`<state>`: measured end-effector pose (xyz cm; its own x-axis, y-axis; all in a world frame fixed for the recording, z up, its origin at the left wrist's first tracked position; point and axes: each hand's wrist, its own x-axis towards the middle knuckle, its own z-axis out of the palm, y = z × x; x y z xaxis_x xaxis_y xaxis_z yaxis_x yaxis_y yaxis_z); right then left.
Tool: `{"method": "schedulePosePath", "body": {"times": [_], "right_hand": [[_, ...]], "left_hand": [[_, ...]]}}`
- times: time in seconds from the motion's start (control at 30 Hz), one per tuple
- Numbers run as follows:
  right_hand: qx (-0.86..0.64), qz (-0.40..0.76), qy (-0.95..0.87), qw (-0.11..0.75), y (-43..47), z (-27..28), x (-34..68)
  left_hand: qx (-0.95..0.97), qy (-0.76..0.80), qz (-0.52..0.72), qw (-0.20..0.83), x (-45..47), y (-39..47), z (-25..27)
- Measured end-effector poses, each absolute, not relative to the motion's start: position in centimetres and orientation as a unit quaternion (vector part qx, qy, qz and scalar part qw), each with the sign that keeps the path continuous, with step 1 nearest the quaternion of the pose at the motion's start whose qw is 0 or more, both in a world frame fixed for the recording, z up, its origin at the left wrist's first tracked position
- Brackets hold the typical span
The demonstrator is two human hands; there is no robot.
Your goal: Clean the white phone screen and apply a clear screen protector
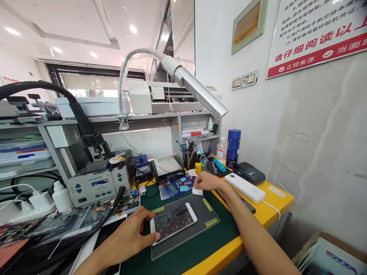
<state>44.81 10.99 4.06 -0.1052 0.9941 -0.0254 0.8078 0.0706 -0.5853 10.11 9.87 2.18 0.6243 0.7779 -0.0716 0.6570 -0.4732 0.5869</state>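
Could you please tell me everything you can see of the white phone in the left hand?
The phone has a white border and a dark, glossy screen dotted with pale spots. It is face up, slanting over the grey perforated mat; whether it lies flat is unclear. The left hand grips its left end by the edges.

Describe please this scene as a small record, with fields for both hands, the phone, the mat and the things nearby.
Left hand: fingers hold the left end of the white phone
Right hand: fingers at a small white piece; whether pinched, cannot tell
Phone: dark screen up, pale spots across it; over the mat
Mat: grey, dotted, with yellow patches
Farther right: white device with cable, black case, blue can
Farther left: grey unit with display
Overhead: lamp
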Motion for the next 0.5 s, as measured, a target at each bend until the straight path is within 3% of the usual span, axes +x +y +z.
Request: {"method": "schedulePosePath", "body": {"times": [0.5], "right_hand": [[-0.64, 0.26, -0.699, 0.185, 10.72, 4.03, 45.29]], "left_hand": [[0.855, 0.418, 0.084, 0.296, 10.19, 9.77, 2.6]]}}
